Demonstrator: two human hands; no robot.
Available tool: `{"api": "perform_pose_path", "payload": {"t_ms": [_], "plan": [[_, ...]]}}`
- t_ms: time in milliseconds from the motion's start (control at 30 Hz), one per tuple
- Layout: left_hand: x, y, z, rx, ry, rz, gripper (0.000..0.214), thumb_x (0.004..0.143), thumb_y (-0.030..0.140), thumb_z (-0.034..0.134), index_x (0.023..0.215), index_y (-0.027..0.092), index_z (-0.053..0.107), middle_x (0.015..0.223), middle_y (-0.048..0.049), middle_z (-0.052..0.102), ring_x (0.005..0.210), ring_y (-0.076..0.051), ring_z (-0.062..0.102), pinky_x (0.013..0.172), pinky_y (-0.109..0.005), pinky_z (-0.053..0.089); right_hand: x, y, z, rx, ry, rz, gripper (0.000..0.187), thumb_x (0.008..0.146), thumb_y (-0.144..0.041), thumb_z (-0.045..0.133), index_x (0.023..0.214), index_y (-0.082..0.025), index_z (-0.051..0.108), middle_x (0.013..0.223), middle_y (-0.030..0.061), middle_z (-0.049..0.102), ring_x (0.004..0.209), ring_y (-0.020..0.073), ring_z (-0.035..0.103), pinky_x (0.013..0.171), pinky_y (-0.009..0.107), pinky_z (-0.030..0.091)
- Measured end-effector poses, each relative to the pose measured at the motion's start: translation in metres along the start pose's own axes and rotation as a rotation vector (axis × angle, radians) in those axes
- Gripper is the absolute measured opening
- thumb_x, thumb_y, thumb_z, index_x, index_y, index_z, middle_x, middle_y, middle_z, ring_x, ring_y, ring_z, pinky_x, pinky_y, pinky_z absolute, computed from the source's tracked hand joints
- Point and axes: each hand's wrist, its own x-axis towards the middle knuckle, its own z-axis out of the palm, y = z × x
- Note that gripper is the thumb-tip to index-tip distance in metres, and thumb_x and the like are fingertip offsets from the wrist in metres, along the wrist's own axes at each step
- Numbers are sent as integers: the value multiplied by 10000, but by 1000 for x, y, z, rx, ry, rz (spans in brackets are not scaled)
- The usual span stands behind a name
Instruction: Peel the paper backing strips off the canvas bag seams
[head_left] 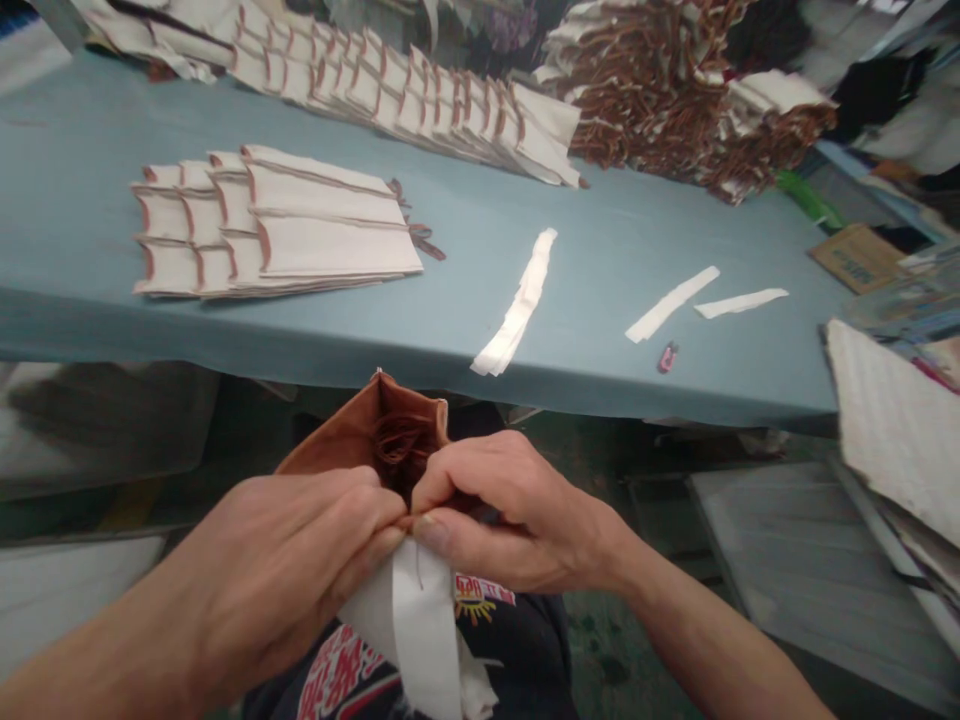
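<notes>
My left hand point(292, 565) and my right hand point(510, 510) meet over my lap, both closed with fingertips pinched together. Between them is the edge of a fabric bag point(330, 430) with brown inside faces, its mouth open toward the table. Brown cord point(405, 440) lies bunched inside the bag. Below my fingertips hangs a white strip point(427, 630), with a short dark line on it like a thread. The pinched spot itself is mostly hidden by my fingers.
On the blue-covered table point(315, 330) lie overlapping white bags point(330, 240) with brown edging, a long row of more bags point(420, 95), and a brown-and-white heap point(645, 90). White strips point(517, 305) and a small pink object point(668, 357) are nearer. Cardboard point(900, 430) stands at right.
</notes>
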Motion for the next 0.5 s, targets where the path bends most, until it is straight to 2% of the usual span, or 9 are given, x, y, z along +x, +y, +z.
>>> {"api": "perform_pose_path", "payload": {"t_ms": [67,133,267,367,500], "plan": [[3,-3,0,-37,12,82,338,1151,308,487,861,280,658,704,37,670,591,-169,622,612,-299,493,0,2,7,205,28,97,241,1042,-276,685,830,-201,599,716,-62,563,589,79,456,598,219,401],[7,-8,2,-129,9,107,263,1117,221,508,895,270,640,714,53,666,594,-146,629,617,-267,495,-1,6,17,395,57,200,310,1021,-381,747,819,-206,589,674,-78,508,545,74,394,532,211,365],[6,-23,13,-300,56,-7,284,1092,177,527,823,239,596,676,72,607,540,-106,553,521,-209,428,-2,15,26,568,102,298,394,1013,-521,759,846,-192,620,688,-62,516,572,84,400,518,212,345],[0,-30,17,-300,93,-27,243,1087,168,555,880,233,664,721,64,657,591,-112,607,575,-199,464,-1,14,13,413,14,288,282,1060,-419,689,940,-165,706,756,-33,603,629,95,471,589,217,406],[0,-22,4,-282,55,-17,240,1092,171,534,941,257,698,762,70,688,631,-110,647,623,-183,481,4,4,-9,55,-91,122,191,1092,-251,606,1028,-158,759,944,43,787,824,131,683,782,250,514]]}}
